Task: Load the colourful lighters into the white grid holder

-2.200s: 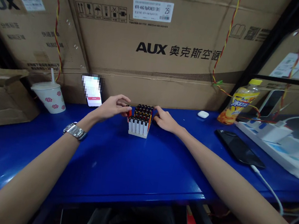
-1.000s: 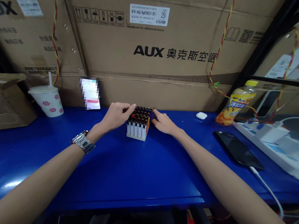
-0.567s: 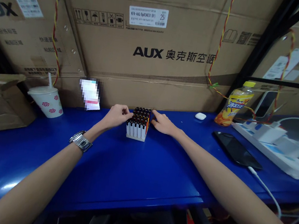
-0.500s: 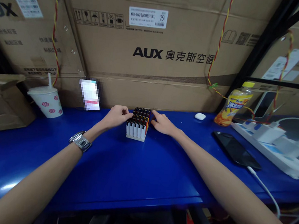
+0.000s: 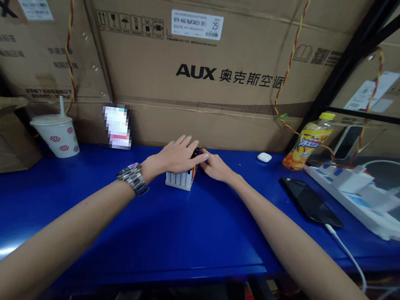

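Observation:
A tray of lighters [image 5: 179,179] stands upright on the blue table, white lighters in its front row and black tops above. My left hand [image 5: 179,157] lies flat across the tops with its fingers spread, hiding most of them. A silver watch [image 5: 133,179] is on that wrist. At the tray's right side is my right hand [image 5: 217,166], its fingers bent in against the lighters near the back corner. Its fingertips are partly hidden.
A lidded cup [image 5: 57,137] and a paper bag [image 5: 0,145] stand left, near a lit phone screen [image 5: 117,125]. To the right are a white earphone case [image 5: 264,157], a drink bottle [image 5: 305,143], a black phone [image 5: 310,202] and a power strip [image 5: 368,205]. Cartons [image 5: 204,111] line the back.
My left hand has moved right and opened from a pinch at the tray's left side to lie flat over the lighters. My right hand stays at the right side. The view has shifted slightly.

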A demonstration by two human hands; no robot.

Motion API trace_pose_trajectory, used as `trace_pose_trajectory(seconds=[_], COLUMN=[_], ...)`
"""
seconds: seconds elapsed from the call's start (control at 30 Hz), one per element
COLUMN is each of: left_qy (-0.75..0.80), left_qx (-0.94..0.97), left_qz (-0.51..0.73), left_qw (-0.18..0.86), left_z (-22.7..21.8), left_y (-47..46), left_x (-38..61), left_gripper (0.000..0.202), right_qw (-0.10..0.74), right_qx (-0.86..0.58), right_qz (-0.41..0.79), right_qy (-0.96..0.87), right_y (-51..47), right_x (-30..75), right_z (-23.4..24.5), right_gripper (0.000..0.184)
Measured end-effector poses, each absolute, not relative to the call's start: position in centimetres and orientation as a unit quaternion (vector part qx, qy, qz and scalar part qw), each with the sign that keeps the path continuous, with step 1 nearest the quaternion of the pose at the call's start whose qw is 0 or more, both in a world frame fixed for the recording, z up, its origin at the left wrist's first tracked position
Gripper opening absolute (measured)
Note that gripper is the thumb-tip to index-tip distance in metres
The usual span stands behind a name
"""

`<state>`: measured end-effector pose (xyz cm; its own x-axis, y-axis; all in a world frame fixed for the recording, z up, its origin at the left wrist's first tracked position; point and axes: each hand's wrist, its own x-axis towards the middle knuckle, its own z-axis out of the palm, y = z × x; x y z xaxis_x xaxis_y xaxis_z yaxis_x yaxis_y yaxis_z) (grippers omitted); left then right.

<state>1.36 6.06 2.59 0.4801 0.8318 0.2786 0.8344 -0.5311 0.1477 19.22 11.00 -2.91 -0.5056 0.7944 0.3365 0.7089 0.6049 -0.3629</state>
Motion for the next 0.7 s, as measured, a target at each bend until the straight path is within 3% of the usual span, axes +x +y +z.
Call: trace_pose_trajectory(seconds=[0.17,0.43,0.7], left_qy=[-0.497,-0.49,-0.511], left_qx=[-0.859,-0.865,-0.85], left_qz=[-0.093,-0.071,-0.084], left_qw=[-0.078,-0.083,-0.103], left_z=[2.2,2.7,3.0], left_y=[8.0,8.0,7.9], left_x=[1.2,0.7,-0.3], left_gripper=[0.086,0.072,0.075], right_qw=[0.236,0.21,0.181], right_qx=[-0.43,-0.445,-0.426], right_qz=[0.096,0.106,0.089], right_qy=[-0.866,-0.864,-0.882], right_y=[11.2,11.1,10.9], right_x=[19.3,19.1,19.0], right_z=[-2.9,-2.6,-2.2], right_gripper=[0.021,0.027,0.031])
